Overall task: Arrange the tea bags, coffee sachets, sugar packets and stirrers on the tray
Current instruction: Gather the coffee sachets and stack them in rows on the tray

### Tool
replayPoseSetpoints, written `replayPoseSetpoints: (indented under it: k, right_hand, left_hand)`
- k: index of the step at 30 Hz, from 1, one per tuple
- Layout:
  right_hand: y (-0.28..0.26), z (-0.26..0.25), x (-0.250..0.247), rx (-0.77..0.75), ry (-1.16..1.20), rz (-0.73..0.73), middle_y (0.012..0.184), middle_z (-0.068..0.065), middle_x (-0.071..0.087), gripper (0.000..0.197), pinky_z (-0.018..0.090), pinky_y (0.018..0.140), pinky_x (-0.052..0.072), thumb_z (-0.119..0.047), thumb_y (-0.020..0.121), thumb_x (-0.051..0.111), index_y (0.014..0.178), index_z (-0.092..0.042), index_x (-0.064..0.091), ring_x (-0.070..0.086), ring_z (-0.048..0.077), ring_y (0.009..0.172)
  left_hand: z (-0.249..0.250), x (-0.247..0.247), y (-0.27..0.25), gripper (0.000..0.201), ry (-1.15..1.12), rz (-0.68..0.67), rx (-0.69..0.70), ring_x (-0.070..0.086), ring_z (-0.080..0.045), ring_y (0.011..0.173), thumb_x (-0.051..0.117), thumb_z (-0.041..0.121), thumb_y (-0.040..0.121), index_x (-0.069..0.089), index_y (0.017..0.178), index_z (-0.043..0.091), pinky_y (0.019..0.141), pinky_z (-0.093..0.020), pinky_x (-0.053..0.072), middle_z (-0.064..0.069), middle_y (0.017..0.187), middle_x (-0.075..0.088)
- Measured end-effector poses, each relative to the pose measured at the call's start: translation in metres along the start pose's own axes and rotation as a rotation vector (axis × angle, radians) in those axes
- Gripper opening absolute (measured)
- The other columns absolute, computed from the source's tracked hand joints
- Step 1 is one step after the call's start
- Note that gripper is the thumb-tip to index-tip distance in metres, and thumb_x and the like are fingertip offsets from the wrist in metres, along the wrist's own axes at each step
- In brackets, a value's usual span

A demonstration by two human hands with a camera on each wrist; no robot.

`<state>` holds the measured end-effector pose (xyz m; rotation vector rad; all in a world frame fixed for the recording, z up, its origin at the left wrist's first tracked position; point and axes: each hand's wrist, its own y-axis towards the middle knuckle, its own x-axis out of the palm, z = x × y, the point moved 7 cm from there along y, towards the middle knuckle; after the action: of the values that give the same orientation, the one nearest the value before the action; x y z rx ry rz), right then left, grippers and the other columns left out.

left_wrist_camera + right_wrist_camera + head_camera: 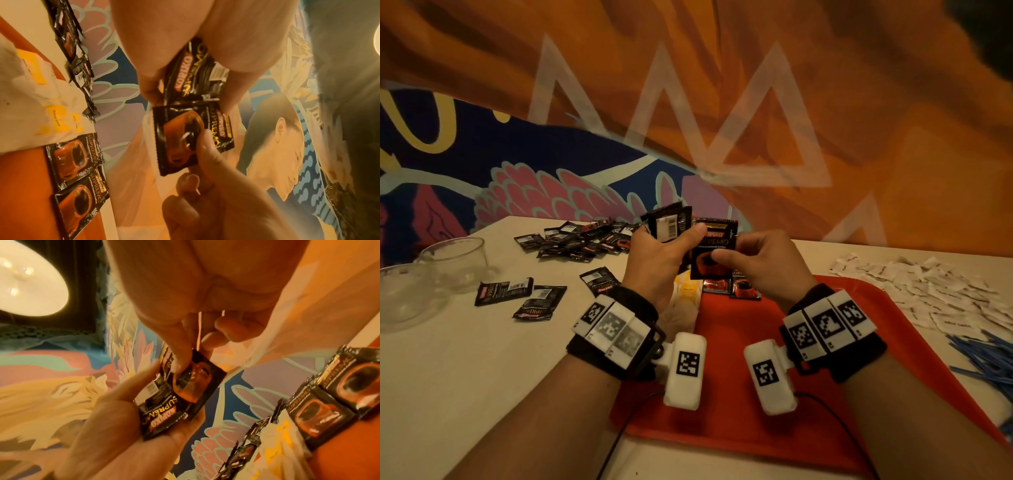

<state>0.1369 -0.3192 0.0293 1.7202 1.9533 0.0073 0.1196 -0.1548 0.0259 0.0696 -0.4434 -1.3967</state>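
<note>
Both hands are raised above the far end of the red tray (743,349). My left hand (674,233) grips a small stack of black coffee sachets (667,221), thumb across the front. My right hand (727,247) pinches a single coffee sachet (714,251) beside that stack; the right wrist view shows the single sachet (195,382) overlapping the stack (160,412) in the left palm. Two coffee sachets (734,287) lie side by side on the tray. White and yellow tea bags (686,291) lie to their left.
A pile of loose coffee sachets (585,240) covers the table at the back left, with three more (524,294) nearer. Two glass cups (453,260) stand at the far left. White sugar packets (928,291) and blue stirrers (986,363) lie right of the tray.
</note>
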Motion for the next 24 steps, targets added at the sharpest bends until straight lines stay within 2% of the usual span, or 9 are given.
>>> replayPoseSetpoints:
  k: [2, 4, 7, 9, 12, 14, 19, 21, 24]
  right_hand:
    - [-0.002, -0.003, 0.002, -0.020, -0.048, -0.018, 0.080, -0.004, 0.076, 0.004, 0.023, 0.067, 0.053, -0.023, 0.084, 0.077, 0.087, -0.020, 0.077, 0.071, 0.006, 0.074]
    - [-0.003, -0.002, 0.006, -0.028, -0.152, -0.043, 0.080, -0.007, 0.074, 0.009, 0.017, 0.062, 0.046, -0.025, 0.082, 0.078, 0.091, -0.021, 0.077, 0.067, 0.002, 0.070]
    - [-0.003, 0.002, 0.011, -0.007, -0.284, -0.060, 0.073, -0.010, 0.070, 0.008, 0.016, 0.060, 0.041, -0.027, 0.079, 0.081, 0.083, -0.021, 0.077, 0.063, 0.000, 0.067]
    - [-0.003, 0.002, 0.011, -0.001, -0.271, -0.076, 0.066, -0.011, 0.068, 0.007, 0.014, 0.057, 0.040, -0.026, 0.079, 0.081, 0.076, -0.024, 0.075, 0.060, -0.003, 0.059]
    - [-0.001, 0.002, 0.006, 0.010, -0.235, -0.059, 0.067, -0.012, 0.070, 0.005, 0.016, 0.055, 0.043, -0.025, 0.083, 0.078, 0.078, -0.026, 0.077, 0.060, -0.005, 0.058]
    - [0.002, 0.006, 0.000, 0.047, -0.222, -0.022, 0.072, -0.009, 0.073, 0.005, 0.021, 0.059, 0.049, -0.023, 0.086, 0.075, 0.082, -0.024, 0.078, 0.064, 0.001, 0.065]
    - [0.026, 0.040, -0.014, 0.329, -0.250, 0.003, 0.074, 0.003, 0.072, 0.009, 0.035, 0.069, 0.056, -0.017, 0.085, 0.076, 0.077, -0.018, 0.073, 0.066, 0.018, 0.072]
    - [0.031, 0.055, -0.014, 0.447, -0.304, -0.032, 0.074, 0.005, 0.072, 0.007, 0.033, 0.067, 0.054, -0.019, 0.083, 0.078, 0.084, -0.013, 0.074, 0.064, 0.017, 0.071]
    - [0.032, 0.071, -0.008, 0.564, -0.431, -0.101, 0.092, 0.011, 0.076, 0.035, 0.031, 0.071, 0.047, -0.028, 0.078, 0.082, 0.101, -0.003, 0.073, 0.061, 0.017, 0.074]
  left_hand:
    - [-0.003, 0.002, 0.000, 0.012, 0.014, -0.017, -0.036, 0.074, -0.028, 0.094, 0.074, 0.013, 0.087, 0.069, 0.097, 0.009, 0.080, -0.041, 0.060, -0.016, 0.099, 0.074]
    - [-0.006, -0.001, 0.002, 0.012, 0.000, 0.008, -0.067, 0.074, -0.030, 0.093, 0.075, 0.010, 0.086, 0.069, 0.096, 0.008, 0.078, -0.042, 0.061, -0.017, 0.098, 0.074]
    - [-0.007, -0.003, 0.003, 0.012, -0.040, 0.037, -0.088, 0.073, -0.034, 0.091, 0.073, 0.005, 0.087, 0.067, 0.098, 0.003, 0.074, -0.042, 0.062, -0.019, 0.097, 0.071]
    - [-0.008, -0.006, 0.004, 0.017, -0.064, 0.063, -0.103, 0.072, -0.036, 0.094, 0.072, 0.006, 0.088, 0.067, 0.102, 0.000, 0.077, -0.045, 0.061, -0.020, 0.099, 0.071]
    - [-0.012, -0.013, 0.006, 0.016, -0.113, 0.129, -0.152, 0.073, -0.032, 0.096, 0.074, 0.016, 0.088, 0.070, 0.100, 0.007, 0.085, -0.048, 0.059, -0.018, 0.104, 0.074]
    - [-0.015, -0.022, 0.010, 0.016, -0.115, 0.195, -0.167, 0.073, -0.025, 0.089, 0.074, 0.025, 0.089, 0.071, 0.095, 0.011, 0.081, -0.042, 0.057, -0.012, 0.096, 0.076]
    - [-0.028, -0.035, 0.014, 0.023, -0.249, 0.284, -0.272, 0.065, -0.013, 0.070, 0.069, 0.020, 0.093, 0.070, 0.109, 0.003, 0.062, -0.028, 0.050, -0.004, 0.081, 0.072]
    - [-0.029, -0.035, 0.014, 0.025, -0.270, 0.282, -0.291, 0.065, -0.013, 0.068, 0.067, 0.016, 0.094, 0.068, 0.113, 0.000, 0.061, -0.027, 0.050, -0.004, 0.081, 0.072]
    - [-0.029, -0.035, 0.015, 0.027, -0.305, 0.267, -0.315, 0.065, -0.013, 0.066, 0.065, 0.015, 0.095, 0.067, 0.116, -0.001, 0.063, -0.028, 0.051, -0.004, 0.081, 0.071]
